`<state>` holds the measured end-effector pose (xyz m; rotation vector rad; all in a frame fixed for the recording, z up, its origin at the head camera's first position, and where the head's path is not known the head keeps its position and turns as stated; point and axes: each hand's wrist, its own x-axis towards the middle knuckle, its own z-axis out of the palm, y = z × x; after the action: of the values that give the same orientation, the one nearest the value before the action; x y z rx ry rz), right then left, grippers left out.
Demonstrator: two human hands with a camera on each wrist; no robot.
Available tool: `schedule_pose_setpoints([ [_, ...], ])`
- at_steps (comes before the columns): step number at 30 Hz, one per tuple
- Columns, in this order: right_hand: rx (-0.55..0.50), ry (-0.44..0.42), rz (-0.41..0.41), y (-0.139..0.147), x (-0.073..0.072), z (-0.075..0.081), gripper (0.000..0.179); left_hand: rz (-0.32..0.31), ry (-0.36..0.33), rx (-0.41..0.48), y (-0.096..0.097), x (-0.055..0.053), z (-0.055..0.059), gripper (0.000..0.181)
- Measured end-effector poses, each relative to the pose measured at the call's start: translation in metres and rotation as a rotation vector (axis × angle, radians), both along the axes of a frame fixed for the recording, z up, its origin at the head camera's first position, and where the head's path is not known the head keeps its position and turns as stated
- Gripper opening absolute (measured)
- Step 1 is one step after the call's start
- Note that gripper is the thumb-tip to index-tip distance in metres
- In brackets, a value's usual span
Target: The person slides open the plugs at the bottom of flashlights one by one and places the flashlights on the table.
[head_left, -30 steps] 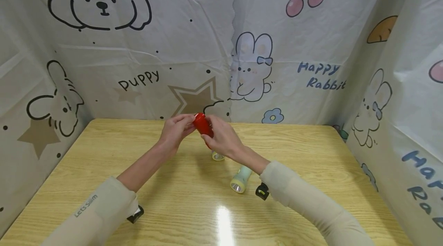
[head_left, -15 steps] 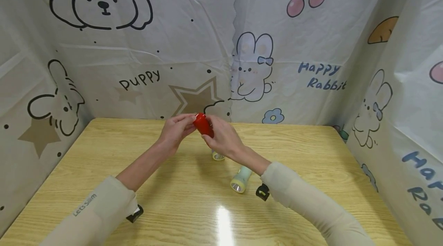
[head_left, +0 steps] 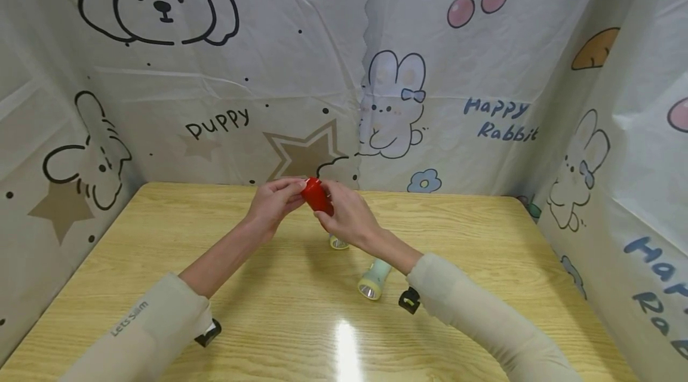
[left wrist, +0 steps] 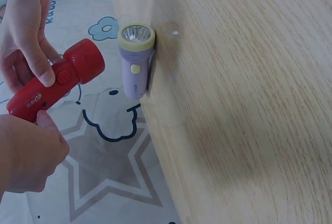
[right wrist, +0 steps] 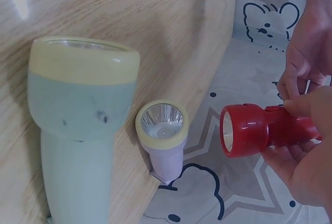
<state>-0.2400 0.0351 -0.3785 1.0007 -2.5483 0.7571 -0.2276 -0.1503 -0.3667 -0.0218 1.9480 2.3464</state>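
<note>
A red flashlight is held up above the table's far edge by both hands. My right hand grips its body, with the thumb beside the switch. My left hand pinches the tail end between thumb and fingers. In the right wrist view the lens end of the red flashlight faces left, and the left hand is partly hidden behind the right hand. A purple flashlight with a yellow rim lies below the hands, mostly covered by the right hand in the head view.
A mint-green flashlight with a yellow rim lies on the wooden table, nearer than the purple one. Black wrist mounts hang under both sleeves. A printed cloth walls in the back and sides.
</note>
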Motion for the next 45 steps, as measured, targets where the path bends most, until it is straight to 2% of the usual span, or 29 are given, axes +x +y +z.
schedule_pose_setpoints([
  [45, 0.023, 0.019, -0.015, -0.0034, 0.002, 0.0008, 0.043, 0.016, -0.01, -0.032, -0.0014, -0.0005, -0.0021, 0.037],
])
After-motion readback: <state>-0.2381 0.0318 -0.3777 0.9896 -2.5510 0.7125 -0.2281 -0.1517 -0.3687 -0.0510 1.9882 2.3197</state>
